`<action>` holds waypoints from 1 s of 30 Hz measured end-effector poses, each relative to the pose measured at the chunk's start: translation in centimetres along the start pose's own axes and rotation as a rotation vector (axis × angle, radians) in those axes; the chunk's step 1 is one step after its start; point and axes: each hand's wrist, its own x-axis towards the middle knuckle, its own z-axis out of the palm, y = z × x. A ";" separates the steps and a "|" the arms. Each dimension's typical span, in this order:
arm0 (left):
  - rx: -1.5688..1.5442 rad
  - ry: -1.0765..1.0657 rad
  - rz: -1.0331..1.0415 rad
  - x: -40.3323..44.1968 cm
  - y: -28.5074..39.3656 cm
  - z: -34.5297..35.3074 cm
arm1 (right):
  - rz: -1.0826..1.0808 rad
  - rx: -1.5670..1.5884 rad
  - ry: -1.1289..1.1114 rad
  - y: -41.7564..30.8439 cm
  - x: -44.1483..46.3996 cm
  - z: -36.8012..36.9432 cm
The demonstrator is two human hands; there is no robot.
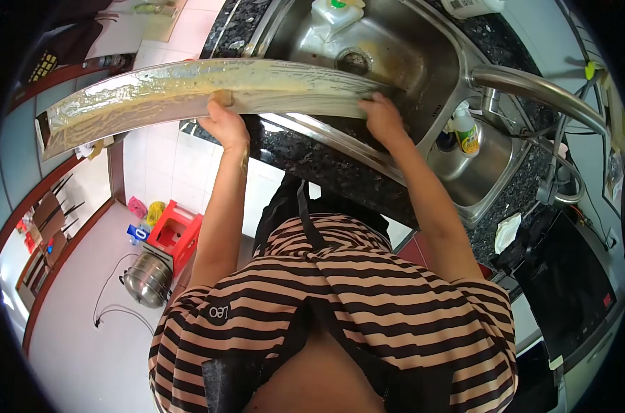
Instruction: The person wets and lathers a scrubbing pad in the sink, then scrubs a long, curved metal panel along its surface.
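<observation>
A long, narrow metal panel, coated with yellowish grease and streaks, spans from the left over the sink's near edge. It looks bowed in this wide view. My left hand is closed on its near edge, left of the middle, with a small tan patch at the fingertips that I cannot make out. Near the panel's right end, my right hand grips the same edge, fingers partly hidden. That end hangs over the large steel basin, where a clear bottle with a green top stands beside the drain.
A curved faucet reaches over the sink from the right. The smaller basin holds a spray bottle. Dark speckled countertop borders the sink. On the floor at left are a red stool and a steel pot.
</observation>
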 end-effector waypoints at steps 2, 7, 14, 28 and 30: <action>-0.024 -0.006 0.023 0.2 1.2 0.5 | 0.137 -0.088 -0.069 1.6 -0.1 -0.5; -0.036 0.052 0.026 1.8 1.4 0.2 | 0.414 0.124 0.187 2.3 1.9 -3.9; -0.073 0.137 0.057 0.6 0.7 -0.2 | 0.713 0.054 -0.019 6.8 4.0 3.5; -0.002 0.035 -0.012 -2.1 1.3 -1.4 | 0.491 -0.195 -0.040 6.1 5.1 0.9; -0.059 0.038 -0.031 -2.2 1.7 -1.1 | 0.506 -0.192 -0.118 5.0 4.1 -0.2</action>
